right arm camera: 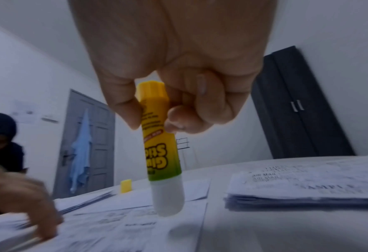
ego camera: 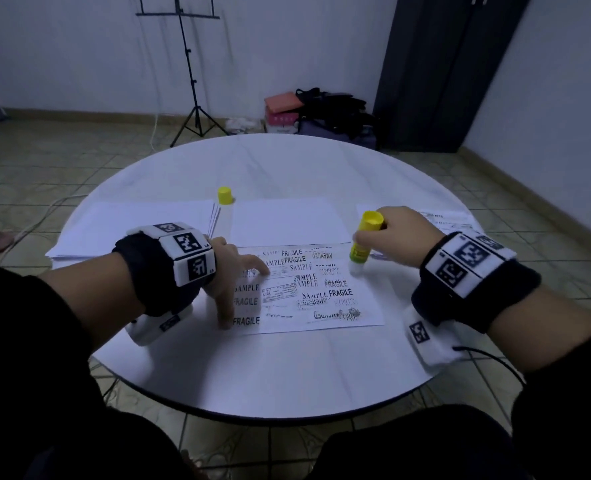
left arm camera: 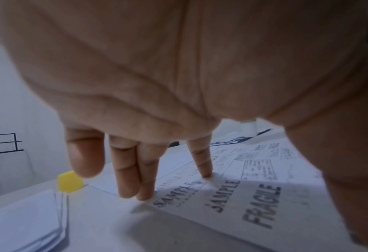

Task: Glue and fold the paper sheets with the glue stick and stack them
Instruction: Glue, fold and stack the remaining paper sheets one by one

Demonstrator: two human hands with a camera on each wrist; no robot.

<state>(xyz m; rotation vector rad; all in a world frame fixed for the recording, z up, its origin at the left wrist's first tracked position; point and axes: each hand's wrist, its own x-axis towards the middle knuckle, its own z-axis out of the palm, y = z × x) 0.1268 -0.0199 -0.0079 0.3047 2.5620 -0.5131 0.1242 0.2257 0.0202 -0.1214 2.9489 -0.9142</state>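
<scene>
"SAMPLE" and "FRAGILE" are stamped on the paper sheet (ego camera: 307, 289). "AIR MAIL" is printed on the paper pile (right arm camera: 308, 187) at the desk's right edge.

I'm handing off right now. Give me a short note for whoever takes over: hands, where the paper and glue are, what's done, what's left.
Left hand: open, straight fingers pressing the left side of the white stamped paper sheet flat on the round white table.
Right hand: grip around the yellow-green glue stick, uncapped, white tip down at the sheet's far right corner.
Yellow cap: standing at the far side of the table.
Plain white paper stack on the left; blank white sheet behind the stamped one; stamped paper stack on the right.
Done: sheet laid out, stick uncapped.
Left: glue, fold, stack, then the remaining sheets.
</scene>
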